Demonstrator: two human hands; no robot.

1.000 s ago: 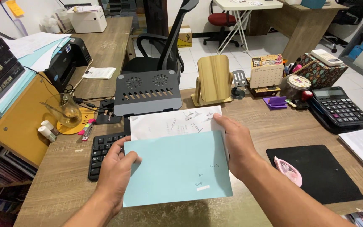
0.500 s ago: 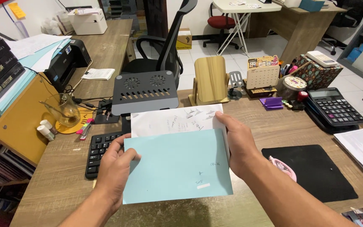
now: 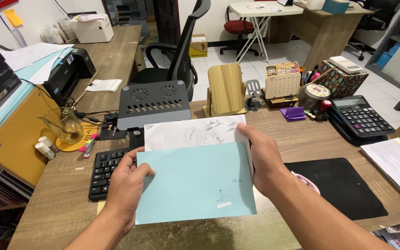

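The left hand (image 3: pixel 128 185) is clamped on the left edge of a light blue envelope (image 3: pixel 195 183), thumb on its front. The right hand (image 3: pixel 262 159) grips the envelope's right edge together with a white sheet (image 3: pixel 193 132) that sticks out of the top, apparently tucked behind or inside it. Both are held above the near edge of the wooden surface (image 3: pixel 61 203). Beneath the envelope's left side lies a black keyboard (image 3: pixel 105 171); a black mouse pad (image 3: pixel 343 185) lies toward the right edge, a grey laptop stand (image 3: pixel 153 104) and a black calculator (image 3: pixel 359 118) further back.
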